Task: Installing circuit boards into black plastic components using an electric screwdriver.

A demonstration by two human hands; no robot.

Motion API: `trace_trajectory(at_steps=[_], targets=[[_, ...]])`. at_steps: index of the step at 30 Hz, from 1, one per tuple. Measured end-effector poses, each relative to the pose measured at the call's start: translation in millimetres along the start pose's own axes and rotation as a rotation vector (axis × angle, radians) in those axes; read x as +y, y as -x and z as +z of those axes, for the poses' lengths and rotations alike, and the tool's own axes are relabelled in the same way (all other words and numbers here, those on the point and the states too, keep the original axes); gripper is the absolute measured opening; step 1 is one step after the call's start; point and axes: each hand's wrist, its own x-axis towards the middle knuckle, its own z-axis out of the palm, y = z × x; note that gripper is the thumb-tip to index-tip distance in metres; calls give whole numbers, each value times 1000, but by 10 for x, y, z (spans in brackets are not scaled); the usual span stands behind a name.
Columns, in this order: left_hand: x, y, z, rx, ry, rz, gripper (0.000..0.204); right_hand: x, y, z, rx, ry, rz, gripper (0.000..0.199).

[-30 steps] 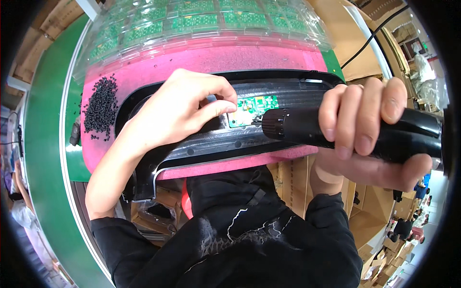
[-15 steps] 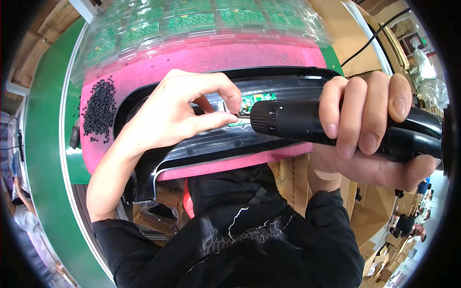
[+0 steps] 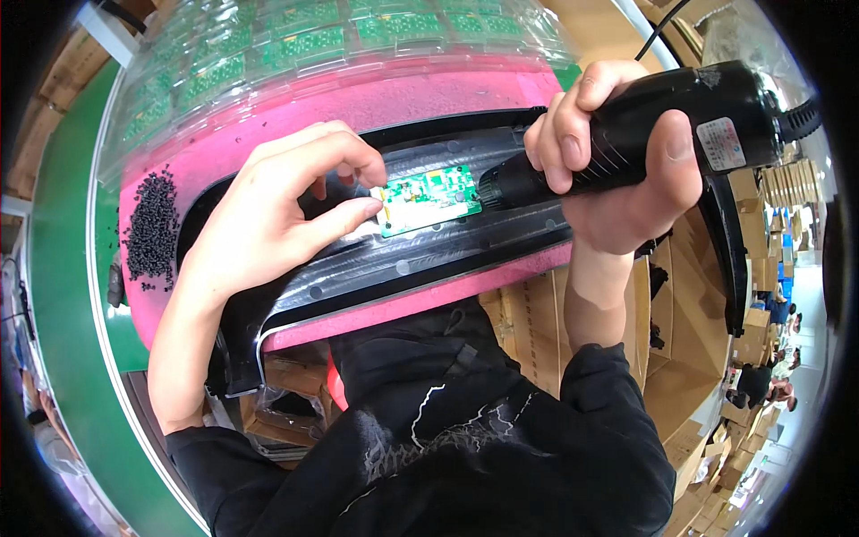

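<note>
Since half a second ago the right hand (image 3: 617, 148) has lifted the black electric screwdriver (image 3: 644, 134) up and to the right, so its nose now sits at the right end of the small green circuit board (image 3: 428, 199) rather than over its left end. Right hand fully wrapped around the driver body, fingers clamped, cord running off toward the upper right. Left hand (image 3: 268, 224) rests on the long black plastic housing (image 3: 429, 251), thumb and index pinched at the board's left edge, seemingly holding a small screw there, hard to tell, too tiny. Board lies flat in the housing's channel, about mid-length. Housing lies across a pink foam pad (image 3: 376, 98), near the pad's front edge. Pile of small black screws (image 3: 152, 228) at the pad's left edge, well apart from both hands. Clear blister trays of more green boards (image 3: 295, 45) along the pad's far edge. Green conveyor belt (image 3: 63, 268) to the left. Cardboard boxes (image 3: 689, 358) below right.
</note>
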Motion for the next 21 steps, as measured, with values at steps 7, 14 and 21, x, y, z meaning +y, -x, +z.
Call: trace_trajectory(at_steps=[7,14,21], targets=[[-13,10,17,-27,6,-12,15,62,-28,-40,-3,52,28,53],[42,19,-14,24,-31,-2,12,121,-92,40,-73,80,57,50],[363,91,-352,271,-230,189,17,154,-105,38,-93,43,72,51]])
